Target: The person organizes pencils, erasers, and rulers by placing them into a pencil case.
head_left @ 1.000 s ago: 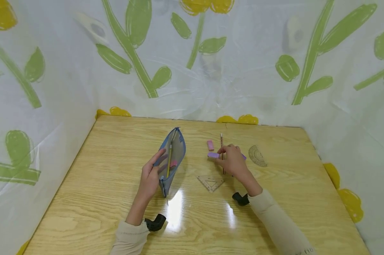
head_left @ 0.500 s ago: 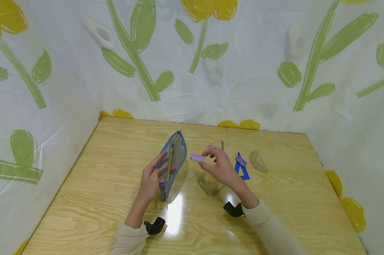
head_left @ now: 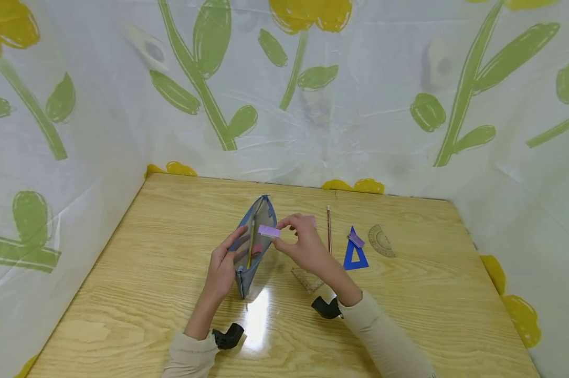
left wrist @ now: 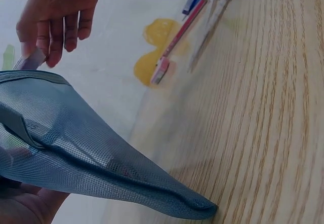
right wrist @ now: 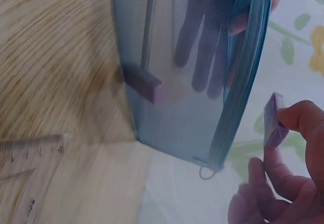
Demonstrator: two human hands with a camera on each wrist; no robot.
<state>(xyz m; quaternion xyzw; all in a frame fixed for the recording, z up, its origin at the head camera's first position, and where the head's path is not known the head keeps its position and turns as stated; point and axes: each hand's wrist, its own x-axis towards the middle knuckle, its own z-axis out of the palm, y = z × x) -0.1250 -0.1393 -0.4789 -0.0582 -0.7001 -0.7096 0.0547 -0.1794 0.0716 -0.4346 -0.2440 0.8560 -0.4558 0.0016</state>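
Observation:
My left hand (head_left: 221,269) grips a blue mesh pencil case (right wrist: 182,127) by its side, and the zipped mouth gapes upward. Through the opening show a yellow pencil (head_left: 252,244) and a pink eraser (head_left: 257,250) inside. Between thumb and fingertips my right hand (head_left: 307,249) pinches a purple eraser (head_left: 268,231), which overlaps the mouth of the case in the head view. From the right wrist, that eraser appears beside the zip edge, outside the mesh. In the left wrist view the right hand is just above the case's rim.
Right of my right hand lie a dark red striped pencil (head_left: 329,231), a blue set square (head_left: 356,264) with another purple eraser (head_left: 356,240) on it, and a clear protractor (head_left: 381,241). A clear set square (head_left: 308,282) and a pink eraser (head_left: 311,220) are partly hidden by that hand.
My right hand has picked the purple eraser up off the table and brought it left to the case's mouth. My left hand and the case stay almost in place.

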